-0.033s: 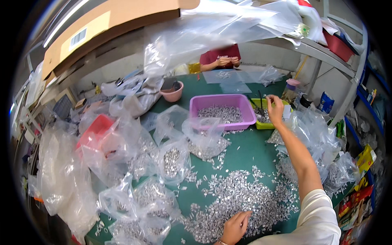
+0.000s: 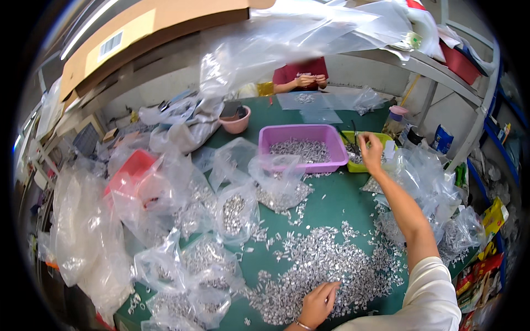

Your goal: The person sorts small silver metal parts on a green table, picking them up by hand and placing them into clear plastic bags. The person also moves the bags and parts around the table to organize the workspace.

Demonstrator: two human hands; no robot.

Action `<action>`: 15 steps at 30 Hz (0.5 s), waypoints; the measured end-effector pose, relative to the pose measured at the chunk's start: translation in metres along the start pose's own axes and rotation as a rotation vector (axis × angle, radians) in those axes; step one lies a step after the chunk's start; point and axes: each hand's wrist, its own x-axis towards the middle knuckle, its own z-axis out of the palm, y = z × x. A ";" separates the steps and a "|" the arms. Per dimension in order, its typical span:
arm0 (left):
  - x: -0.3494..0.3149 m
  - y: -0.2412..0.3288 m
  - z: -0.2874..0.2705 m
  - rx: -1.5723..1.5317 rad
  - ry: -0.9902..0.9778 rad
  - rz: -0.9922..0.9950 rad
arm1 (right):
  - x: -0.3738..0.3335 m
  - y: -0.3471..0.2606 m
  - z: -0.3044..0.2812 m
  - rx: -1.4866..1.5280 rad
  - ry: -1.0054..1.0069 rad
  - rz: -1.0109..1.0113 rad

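My right hand [image 2: 370,151] is over the yellow-green basket [image 2: 361,168] at the far right. Its fingers are curled together beside the dark handle of a tool [image 2: 354,131] that stands up from the basket. Whether they grip anything is hidden. Low in the view, my left hand [image 2: 319,304] rests at the near edge of a wide heap of small silvery metal pieces [image 2: 326,256]. Its fingers are bent and pressed together, and I cannot make out what is between them. A purple basin [image 2: 301,131] with more such pieces stands left of the green basket.
Clear plastic bags [image 2: 234,215] of metal pieces crowd the left side, near a red tub [image 2: 130,168]. More bags [image 2: 419,176] lie at the right. A pink bowl [image 2: 236,126] stands at the back. Across the table, a person in a dark red shirt [image 2: 317,69] handles something small.
My right hand has come slightly to the left, closer to the dark handle. The whole view has shifted a little. My left hand stays at the heap.
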 end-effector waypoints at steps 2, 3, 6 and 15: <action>0.000 -0.007 0.001 0.019 0.018 0.052 | -0.032 -0.043 -0.007 0.218 -0.245 0.194; 0.000 -0.008 0.004 -0.011 0.023 0.070 | -0.042 -0.059 -0.012 0.268 -0.320 0.180; 0.000 -0.009 0.005 0.020 0.026 0.104 | -0.056 -0.102 -0.023 0.458 -0.496 0.314; -0.005 -0.018 0.011 0.092 -0.035 0.094 | 0.018 -0.215 -0.001 0.745 -0.204 0.192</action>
